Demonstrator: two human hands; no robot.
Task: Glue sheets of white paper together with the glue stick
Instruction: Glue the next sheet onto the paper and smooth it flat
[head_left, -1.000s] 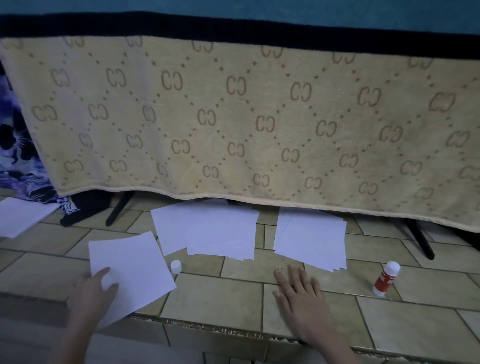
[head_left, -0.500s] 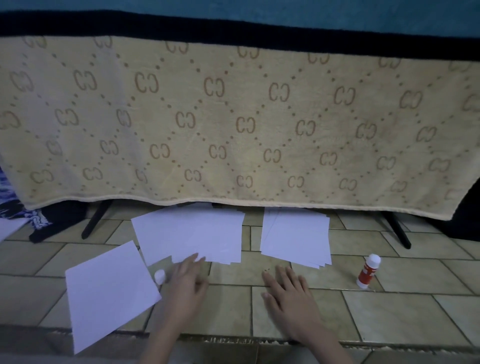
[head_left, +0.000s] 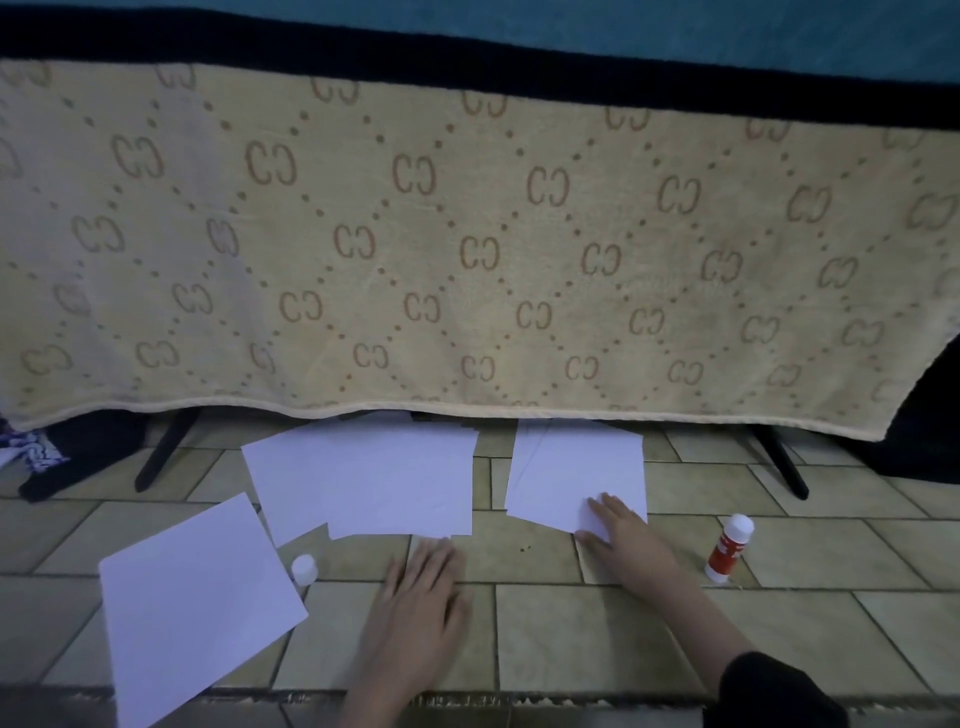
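Note:
White paper lies on the tiled floor in three places: a single sheet (head_left: 197, 603) at the left, a spread pile (head_left: 363, 483) in the middle, a stack (head_left: 571, 467) at the right. My right hand (head_left: 623, 530) rests with straight fingers on the near corner of the right stack. My left hand (head_left: 421, 592) lies flat on the tile, fingertips at the middle pile's near edge. A red and white glue stick (head_left: 728, 548) stands upright right of my right hand. Its white cap (head_left: 304, 569) sits between the single sheet and my left hand.
A beige patterned towel (head_left: 467, 249) hangs on a black-legged rack (head_left: 166, 452) just behind the papers. Dark cloth (head_left: 67, 457) lies at the far left. The tiled step's front edge (head_left: 519, 699) runs under my wrists.
My right hand moved forward from the bare tile onto the right stack. My left hand slid right, from near the cap to below the middle pile. The view shifted right.

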